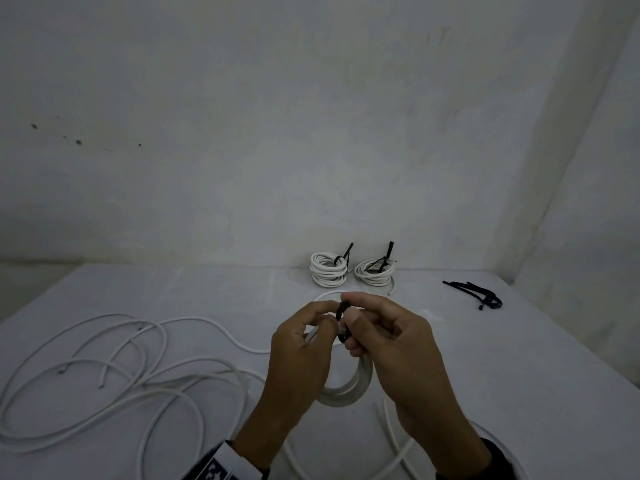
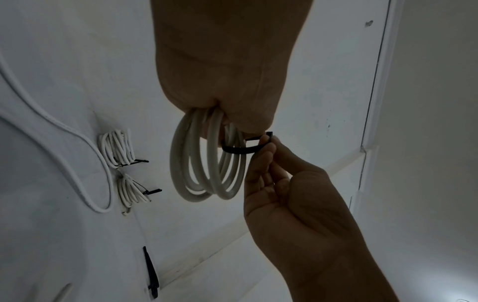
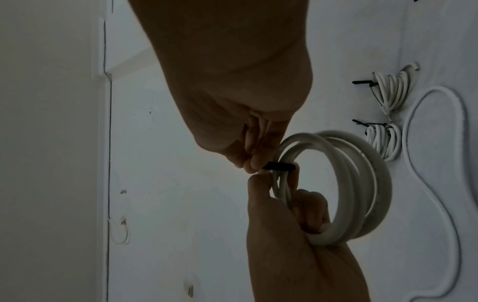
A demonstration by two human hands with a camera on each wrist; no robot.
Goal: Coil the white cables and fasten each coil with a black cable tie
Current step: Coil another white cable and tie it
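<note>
White bench (image 1: 485,375), dim corner: left hand (image 1: 298,355) gripping third white cable coil (image 1: 349,393), right hand (image 1: 394,337) pinching black cable tie (image 1: 343,318); two tied coils (image 1: 329,270) upper centre, loose cables (image 1: 104,375) lower left remaining.

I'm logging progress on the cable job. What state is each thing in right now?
Coil in hand: wound, tie looped round it.
Tie: pinched by right hand.
Left hand: grips coil.
Two far coils: tied, resting.
Loose cables: uncoiled.
Spare ties: unused.
</note>
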